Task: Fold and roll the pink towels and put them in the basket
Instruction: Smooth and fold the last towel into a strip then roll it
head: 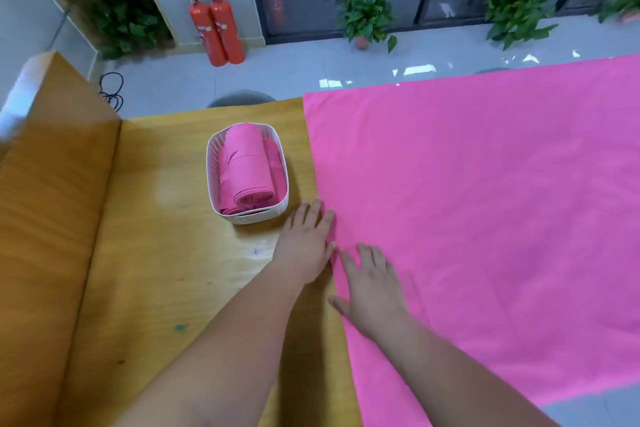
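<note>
L hand [306, 243] flat, palm down on table [166, 253], fingers straight, thumb side touching left edge of pink towel [485, 201]; thumb poss. tucked under hem, can't tell. R hand [375, 291] just beside it, flat on towel nr same edge, fingers spread, holding nothing. Towel lies open, unfolded, over right part of table. Just beyond L fingertips: white basket [249, 217], apart from towel edge, w/ rolled pink towels [247, 166] inside, lengthwise. Red extinguishers [218, 31] on floor beyond.
</note>
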`<state>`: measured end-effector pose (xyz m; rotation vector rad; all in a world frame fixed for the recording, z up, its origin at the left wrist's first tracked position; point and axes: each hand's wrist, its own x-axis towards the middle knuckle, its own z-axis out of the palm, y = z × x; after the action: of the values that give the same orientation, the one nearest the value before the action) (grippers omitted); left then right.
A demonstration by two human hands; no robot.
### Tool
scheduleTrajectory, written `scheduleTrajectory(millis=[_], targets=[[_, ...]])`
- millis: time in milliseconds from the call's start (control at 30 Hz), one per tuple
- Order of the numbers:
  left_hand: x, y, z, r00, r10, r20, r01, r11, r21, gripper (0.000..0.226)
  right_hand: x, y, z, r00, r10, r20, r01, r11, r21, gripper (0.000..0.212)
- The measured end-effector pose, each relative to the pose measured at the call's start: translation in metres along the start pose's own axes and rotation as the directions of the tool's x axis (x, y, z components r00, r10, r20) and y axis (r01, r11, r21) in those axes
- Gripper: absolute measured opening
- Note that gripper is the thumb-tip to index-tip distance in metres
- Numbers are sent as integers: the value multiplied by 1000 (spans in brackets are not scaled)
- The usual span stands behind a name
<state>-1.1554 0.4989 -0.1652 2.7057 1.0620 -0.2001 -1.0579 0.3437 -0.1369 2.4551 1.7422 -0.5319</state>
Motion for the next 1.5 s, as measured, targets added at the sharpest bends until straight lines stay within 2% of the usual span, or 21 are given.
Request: scheduleTrajectory(millis=[100,233,367,533,700,767,867,967,1100,1233,1433,1500], targets=[[6,1,-2,1000,-18,20,19,1000,-23,74,-4,-3,4,1000,18,4,-18,1000,12,87],[12,3,-4,998,-54,30,56,997,-58,76,-6,-8,8,999,38,-27,-37,999,36,68],[18,9,-9,995,-94,38,98,988,-119,79,-7,-5,11,998,18,-57,-19,1000,-10,80],[22,11,-16,992,-93,86,104,987,-125,86,-13,-10,1,995,-92,43,89,995,48,56],[20,6,-13,993,-72,99,80,993,-88,87,-9,-18,1,998,-32,55,23,988,155,55],[19,5,-14,993,-69,98,78,993,-92,86,-8,-17,0,996,-33,85,19,987,162,64],[23,9,-18,989,-114,89,126,982,-139,80,-7,-13,-2,995,-65,70,55,989,137,65],[32,15,-26,978,-180,103,198,959,-202,76,-4,-8,-4,998,-32,52,25,991,135,55],[43,23,-33,975,-192,107,213,945,-246,74,-8,-6,-13,999,52,12,-53,992,116,40],[53,34,-44,970,-180,163,223,926,-304,71,-17,-8,-28,989,114,-89,-100,984,150,11],[60,40,-55,980,-153,127,190,909,-372,44,-20,-11,-44,985,142,-97,-129,983,133,12],[59,38,-60,979,-167,114,199,897,-394,45,-19,-11,-46,991,100,-85,-88,987,136,15]])
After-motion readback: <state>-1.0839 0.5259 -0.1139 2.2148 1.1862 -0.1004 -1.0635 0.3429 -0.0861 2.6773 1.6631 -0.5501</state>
